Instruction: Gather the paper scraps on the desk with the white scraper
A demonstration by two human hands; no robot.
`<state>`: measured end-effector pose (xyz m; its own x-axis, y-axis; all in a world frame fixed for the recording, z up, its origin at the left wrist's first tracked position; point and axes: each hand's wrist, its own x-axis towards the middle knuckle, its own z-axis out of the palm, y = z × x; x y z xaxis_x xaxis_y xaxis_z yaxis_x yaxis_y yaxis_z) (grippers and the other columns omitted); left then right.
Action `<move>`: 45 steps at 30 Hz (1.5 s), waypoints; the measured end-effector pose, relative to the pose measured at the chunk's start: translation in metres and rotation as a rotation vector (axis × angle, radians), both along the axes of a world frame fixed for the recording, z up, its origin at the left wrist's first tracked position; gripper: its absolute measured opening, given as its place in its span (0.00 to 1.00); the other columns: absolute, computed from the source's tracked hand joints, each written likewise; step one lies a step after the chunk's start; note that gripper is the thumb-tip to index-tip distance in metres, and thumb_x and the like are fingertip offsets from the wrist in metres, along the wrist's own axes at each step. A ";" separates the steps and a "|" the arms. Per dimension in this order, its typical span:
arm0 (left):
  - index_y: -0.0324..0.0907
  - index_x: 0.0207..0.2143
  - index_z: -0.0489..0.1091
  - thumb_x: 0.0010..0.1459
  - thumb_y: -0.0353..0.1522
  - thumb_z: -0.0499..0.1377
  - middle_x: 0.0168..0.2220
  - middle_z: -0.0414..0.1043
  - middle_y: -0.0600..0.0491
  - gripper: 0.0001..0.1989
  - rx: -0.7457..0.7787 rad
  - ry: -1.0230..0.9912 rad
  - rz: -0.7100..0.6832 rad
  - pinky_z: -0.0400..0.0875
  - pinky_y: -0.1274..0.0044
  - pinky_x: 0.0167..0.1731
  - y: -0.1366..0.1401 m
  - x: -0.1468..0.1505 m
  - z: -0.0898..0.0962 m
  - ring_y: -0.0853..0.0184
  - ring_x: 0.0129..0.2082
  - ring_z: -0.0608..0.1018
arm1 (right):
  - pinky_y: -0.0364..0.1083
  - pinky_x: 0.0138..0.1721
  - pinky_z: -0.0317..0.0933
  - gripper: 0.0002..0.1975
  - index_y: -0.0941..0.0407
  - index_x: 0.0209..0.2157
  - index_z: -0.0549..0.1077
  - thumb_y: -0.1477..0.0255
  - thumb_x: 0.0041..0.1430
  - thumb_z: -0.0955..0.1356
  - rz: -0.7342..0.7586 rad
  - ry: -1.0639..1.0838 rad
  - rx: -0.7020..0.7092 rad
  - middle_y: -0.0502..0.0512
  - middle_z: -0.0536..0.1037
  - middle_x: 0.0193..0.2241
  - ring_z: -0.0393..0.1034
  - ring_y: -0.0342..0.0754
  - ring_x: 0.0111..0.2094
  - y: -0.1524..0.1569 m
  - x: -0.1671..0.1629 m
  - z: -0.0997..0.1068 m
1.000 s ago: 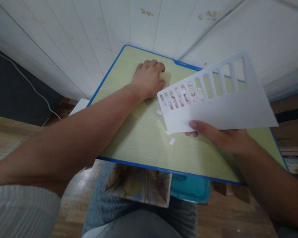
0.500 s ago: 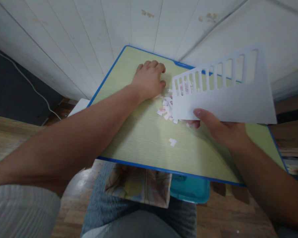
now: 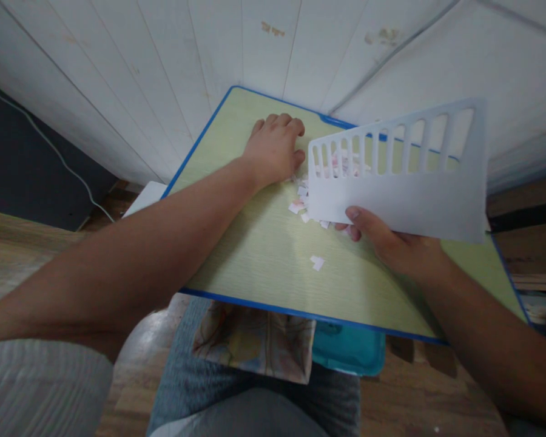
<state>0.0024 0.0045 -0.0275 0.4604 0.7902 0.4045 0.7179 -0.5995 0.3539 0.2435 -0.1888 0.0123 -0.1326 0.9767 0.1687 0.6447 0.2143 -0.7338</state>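
Note:
My right hand (image 3: 384, 237) grips the lower edge of a white slotted plastic panel (image 3: 418, 203), thumb on its near face. The panel is tilted above the table, with a row of long slots along its upper half. Behind it and at its left end lies a pile of small paper scraps (image 3: 295, 207), partly hidden by the panel. On the table left of the pile rests my left hand (image 3: 275, 145), palm down and empty, fingers loosely bent and thumb apart, close to the scraps. A few more scraps (image 3: 317, 263) lie nearer me.
The pale green table (image 3: 250, 261) has a blue edge and stands against a white plank wall (image 3: 200, 54). Beneath its front edge are a patterned cloth item (image 3: 255, 346) over my lap and a teal plastic container (image 3: 350, 349). A cable (image 3: 391, 57) runs along the wall.
The panel in my right hand has shifted slightly left and its right end has dipped lower. My left hand has stayed in nearly the same place.

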 end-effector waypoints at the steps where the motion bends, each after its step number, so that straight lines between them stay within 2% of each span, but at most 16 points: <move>1: 0.58 0.62 0.79 0.64 0.43 0.63 0.61 0.82 0.47 0.24 0.006 -0.003 -0.010 0.69 0.45 0.68 0.001 -0.001 -0.001 0.39 0.65 0.75 | 0.56 0.40 0.80 0.24 0.46 0.26 0.81 0.49 0.75 0.75 0.014 0.008 -0.009 0.49 0.85 0.26 0.82 0.55 0.28 0.000 0.000 0.000; 5: 0.57 0.62 0.78 0.64 0.44 0.64 0.62 0.81 0.46 0.25 0.004 0.003 -0.014 0.69 0.46 0.70 0.002 -0.001 -0.001 0.38 0.67 0.75 | 0.54 0.34 0.79 0.21 0.46 0.26 0.82 0.53 0.74 0.76 0.023 0.040 0.003 0.50 0.85 0.25 0.80 0.53 0.26 -0.003 0.001 0.003; 12: 0.56 0.61 0.79 0.66 0.41 0.61 0.64 0.81 0.45 0.22 -0.017 0.028 0.016 0.69 0.44 0.70 0.002 0.001 0.001 0.38 0.68 0.75 | 0.57 0.42 0.82 0.18 0.46 0.26 0.82 0.58 0.72 0.78 0.022 0.010 0.023 0.50 0.86 0.27 0.82 0.56 0.31 -0.008 0.005 0.005; 14: 0.55 0.61 0.79 0.65 0.40 0.61 0.62 0.81 0.45 0.23 0.001 0.007 0.011 0.69 0.44 0.69 0.002 0.001 -0.001 0.37 0.68 0.75 | 0.56 0.39 0.82 0.19 0.46 0.26 0.82 0.57 0.71 0.78 0.015 0.055 0.005 0.51 0.86 0.26 0.82 0.56 0.30 -0.007 0.002 0.007; 17: 0.55 0.61 0.80 0.65 0.40 0.61 0.62 0.81 0.45 0.23 0.003 -0.004 0.011 0.69 0.44 0.70 0.003 0.001 -0.003 0.38 0.68 0.75 | 0.52 0.31 0.79 0.17 0.47 0.26 0.82 0.58 0.70 0.79 0.003 0.172 -0.006 0.50 0.84 0.24 0.80 0.53 0.26 -0.004 -0.003 0.012; 21: 0.56 0.62 0.80 0.64 0.40 0.60 0.64 0.81 0.46 0.24 -0.014 -0.010 0.001 0.67 0.43 0.71 0.003 0.000 -0.002 0.38 0.68 0.75 | 0.51 0.31 0.76 0.18 0.48 0.27 0.81 0.58 0.72 0.78 -0.023 0.243 0.029 0.50 0.84 0.24 0.78 0.51 0.25 0.000 -0.004 0.016; 27: 0.57 0.60 0.79 0.65 0.41 0.61 0.62 0.82 0.46 0.21 0.015 0.010 0.010 0.70 0.45 0.70 0.002 0.000 -0.002 0.39 0.67 0.76 | 0.52 0.27 0.77 0.20 0.48 0.26 0.80 0.53 0.67 0.80 0.001 0.225 -0.049 0.50 0.84 0.23 0.79 0.53 0.24 -0.003 -0.004 0.014; 31: 0.55 0.59 0.79 0.65 0.38 0.61 0.61 0.82 0.46 0.21 0.029 0.011 0.013 0.71 0.46 0.70 0.004 0.001 -0.002 0.40 0.67 0.76 | 0.57 0.33 0.83 0.20 0.46 0.25 0.82 0.53 0.69 0.80 0.053 0.128 -0.080 0.51 0.85 0.24 0.82 0.56 0.26 -0.006 0.001 0.013; 34: 0.53 0.59 0.79 0.65 0.37 0.60 0.62 0.81 0.45 0.22 0.023 0.020 0.027 0.70 0.46 0.71 0.004 0.002 -0.003 0.41 0.67 0.76 | 0.60 0.38 0.86 0.17 0.45 0.26 0.85 0.54 0.67 0.82 0.062 0.152 -0.068 0.51 0.87 0.27 0.84 0.58 0.29 -0.006 0.007 0.011; 38: 0.56 0.58 0.80 0.65 0.38 0.61 0.61 0.82 0.46 0.20 0.029 -0.007 0.015 0.71 0.44 0.70 0.002 0.002 -0.002 0.40 0.66 0.76 | 0.62 0.35 0.84 0.21 0.47 0.25 0.82 0.53 0.71 0.79 0.034 0.211 -0.080 0.52 0.85 0.25 0.82 0.59 0.27 -0.004 0.009 0.011; 41: 0.56 0.59 0.80 0.64 0.38 0.61 0.61 0.81 0.45 0.22 0.009 0.008 0.023 0.70 0.43 0.70 0.000 0.002 0.001 0.39 0.67 0.76 | 0.64 0.34 0.83 0.21 0.46 0.25 0.81 0.53 0.70 0.80 0.020 0.186 -0.050 0.52 0.83 0.23 0.81 0.60 0.25 -0.003 0.008 0.016; 45: 0.52 0.62 0.80 0.65 0.37 0.59 0.66 0.79 0.43 0.24 -0.007 0.074 0.041 0.70 0.45 0.72 -0.004 0.003 0.007 0.40 0.69 0.75 | 0.60 0.32 0.83 0.19 0.46 0.25 0.83 0.54 0.68 0.81 0.124 0.139 -0.138 0.52 0.85 0.24 0.83 0.59 0.26 -0.004 0.007 0.022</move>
<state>0.0053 0.0005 -0.0204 0.4559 0.8119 0.3647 0.7664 -0.5665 0.3029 0.2506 -0.1932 0.0339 -0.2375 0.9695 0.0602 0.5101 0.1772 -0.8417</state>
